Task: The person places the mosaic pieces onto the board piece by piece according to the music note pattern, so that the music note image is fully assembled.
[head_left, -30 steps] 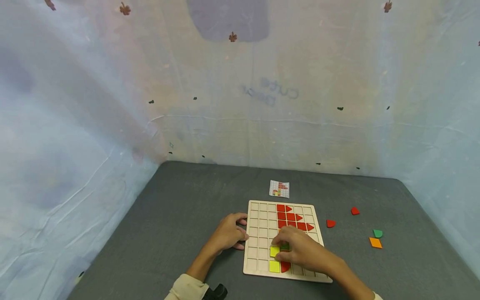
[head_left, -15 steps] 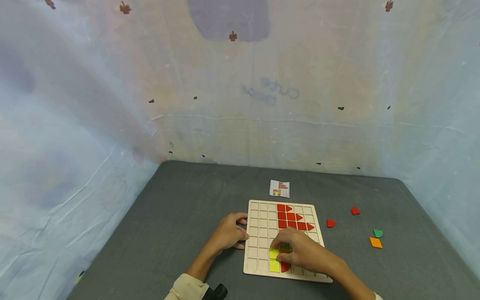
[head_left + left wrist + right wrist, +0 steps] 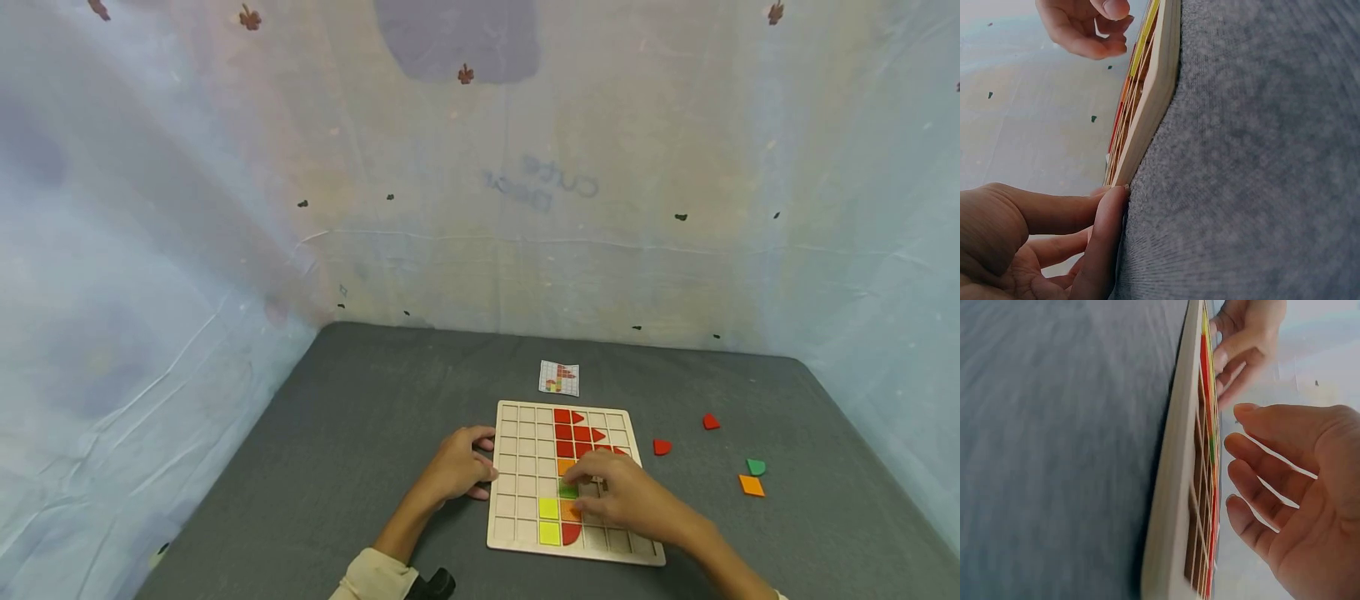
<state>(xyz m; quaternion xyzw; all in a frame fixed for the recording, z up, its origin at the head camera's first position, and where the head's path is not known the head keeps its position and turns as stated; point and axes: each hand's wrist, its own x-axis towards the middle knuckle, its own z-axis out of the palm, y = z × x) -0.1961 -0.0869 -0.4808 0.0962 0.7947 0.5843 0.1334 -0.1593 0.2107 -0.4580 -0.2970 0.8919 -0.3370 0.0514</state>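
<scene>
A wooden grid board (image 3: pixel 517 483) lies on the grey table, with coloured tiles set in it. Two yellow square tiles (image 3: pixel 549 533) sit near its bottom, beside a red rounded tile (image 3: pixel 571 533) and an orange tile (image 3: pixel 568 510). Just above the board's right half is my right hand (image 3: pixel 630 498), fingers bent and apart with nothing between them; it partly covers a green tile (image 3: pixel 568 491) and red tiles (image 3: pixel 564 432). My left hand (image 3: pixel 456 465) touches the board's left edge with its fingertips; the left wrist view shows these fingertips (image 3: pixel 1117 194) against the wooden rim.
Beyond the board lies a small printed card (image 3: pixel 558 378) with a coloured grid pattern. Loose on the right are two red tiles (image 3: pixel 662 447), a green tile (image 3: pixel 756 467) and an orange diamond tile (image 3: pixel 752 486). Pale sheeting (image 3: pixel 450 275) surrounds the table at the back and sides.
My right hand has let go of the upper yellow tile, which now lies flat in its cell, and has moved slightly up and right. My left hand has stayed at the edge.
</scene>
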